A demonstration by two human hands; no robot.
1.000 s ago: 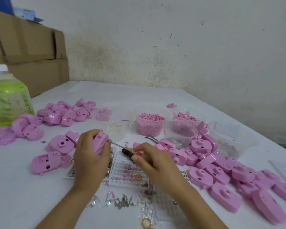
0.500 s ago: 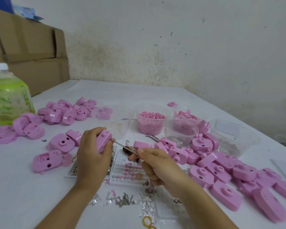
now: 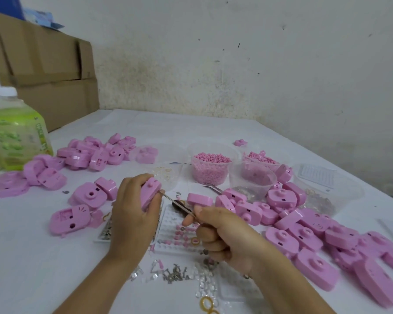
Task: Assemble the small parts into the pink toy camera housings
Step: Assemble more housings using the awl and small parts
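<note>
At far left on the table [image 3: 21,257] stands a green bottle [image 3: 14,137], with a pile of pink housings [image 3: 89,155] just beside it. Centre-left, left hand [image 3: 132,214] grips one housing [image 3: 149,194], fingers curled round it, tilted above a white tray [image 3: 168,223]. Tweezers [image 3: 170,198] touch its right edge, pinched by right hand [image 3: 225,234] between thumb and forefinger, other fingers curled. Screws [image 3: 175,274] lie between the wrists. Cup [image 3: 210,171] of pink bits sits behind, with a heap of housings [image 3: 304,236] at right.
</note>
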